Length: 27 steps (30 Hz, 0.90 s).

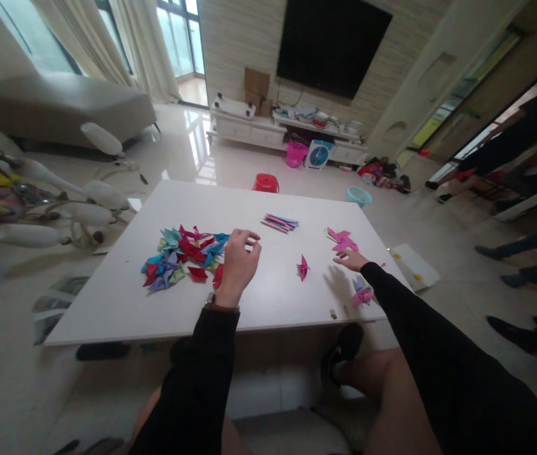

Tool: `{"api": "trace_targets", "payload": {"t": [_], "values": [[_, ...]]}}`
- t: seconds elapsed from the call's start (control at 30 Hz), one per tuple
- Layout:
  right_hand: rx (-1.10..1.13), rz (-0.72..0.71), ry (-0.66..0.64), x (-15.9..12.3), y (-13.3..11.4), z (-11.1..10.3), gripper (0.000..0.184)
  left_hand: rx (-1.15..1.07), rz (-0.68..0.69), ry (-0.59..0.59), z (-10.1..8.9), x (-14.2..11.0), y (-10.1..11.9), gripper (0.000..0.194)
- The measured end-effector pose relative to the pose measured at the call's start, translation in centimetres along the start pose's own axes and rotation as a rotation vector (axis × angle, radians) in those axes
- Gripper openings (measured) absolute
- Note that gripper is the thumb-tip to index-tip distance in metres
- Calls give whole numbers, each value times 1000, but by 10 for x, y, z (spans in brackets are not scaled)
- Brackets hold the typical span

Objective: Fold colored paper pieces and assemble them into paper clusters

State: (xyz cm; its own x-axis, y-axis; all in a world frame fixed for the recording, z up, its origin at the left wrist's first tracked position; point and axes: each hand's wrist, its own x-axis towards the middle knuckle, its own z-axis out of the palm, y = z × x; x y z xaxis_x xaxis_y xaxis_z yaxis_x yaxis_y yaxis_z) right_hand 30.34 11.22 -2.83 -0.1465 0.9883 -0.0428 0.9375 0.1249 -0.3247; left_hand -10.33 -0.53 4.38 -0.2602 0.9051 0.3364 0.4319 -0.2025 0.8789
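Observation:
My left hand (241,262) is raised over the white table (268,309), its fingers curved and apart with nothing between them. Beside it on the left lies a heap of folded paper cranes (187,249) in red, blue, purple and green. My right hand (350,260) reaches out with fingers stretched and empty, just below some pink folded paper pieces (342,239). A single pink paper crane (302,268) sits between my hands. Near my right forearm is a purple and pink folded cluster (362,292). Farther back, a bundle of narrow folded papers (280,222) lies flat.
A red stool (265,183) stands behind the table's far edge, and a light blue basin (359,196) is on the floor. White lamp arms (93,196) crowd the left side. Other people's legs (529,243) show at the right. A small object (333,313) lies by the near edge.

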Motion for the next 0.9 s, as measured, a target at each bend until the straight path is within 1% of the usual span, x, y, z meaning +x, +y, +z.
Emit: {"api": "trace_targets", "payload": {"t": [0.03, 0.1, 0.17, 0.27, 0.33, 0.43, 0.53, 0.6, 0.67, 0.73, 0.83, 0.9], "values": [[20, -6, -36, -11, 7, 3, 18, 10, 2, -8, 2, 0, 0, 16], [70, -37, -106, -26, 9, 17, 21, 27, 10, -18, 6, -1, 0, 16], [106, -87, -133, -35, -2, 36, 26, 36, 13, -23, 10, -1, 0, 16], [123, -172, -108, -36, -30, 64, 34, 41, 3, -44, 15, -1, 0, 16], [113, -211, -76, -31, -48, 78, 27, 44, -7, -68, 18, -2, 0, 16], [91, -245, -40, -19, -67, 88, 2, 49, -5, -85, 18, -3, -1, 16], [93, -275, -11, 0, -81, 91, 10, 40, 6, -77, 16, -4, -2, 17], [109, -299, 11, 15, -97, 91, 9, 25, 7, -77, 14, -5, -1, 17], [148, -331, 31, 28, -122, 92, 10, 13, 6, -75, 12, -6, 0, 18], [256, -382, 38, 39, -156, 95, 14, 8, 7, -66, 10, -6, 1, 17], [467, -480, 23, 54, -219, 105, 20, 2, 15, -41, 7, -6, 3, 15], [506, -546, -19, 66, -263, 112, 20, -6, 15, -9, 4, -5, 4, 15]]}}
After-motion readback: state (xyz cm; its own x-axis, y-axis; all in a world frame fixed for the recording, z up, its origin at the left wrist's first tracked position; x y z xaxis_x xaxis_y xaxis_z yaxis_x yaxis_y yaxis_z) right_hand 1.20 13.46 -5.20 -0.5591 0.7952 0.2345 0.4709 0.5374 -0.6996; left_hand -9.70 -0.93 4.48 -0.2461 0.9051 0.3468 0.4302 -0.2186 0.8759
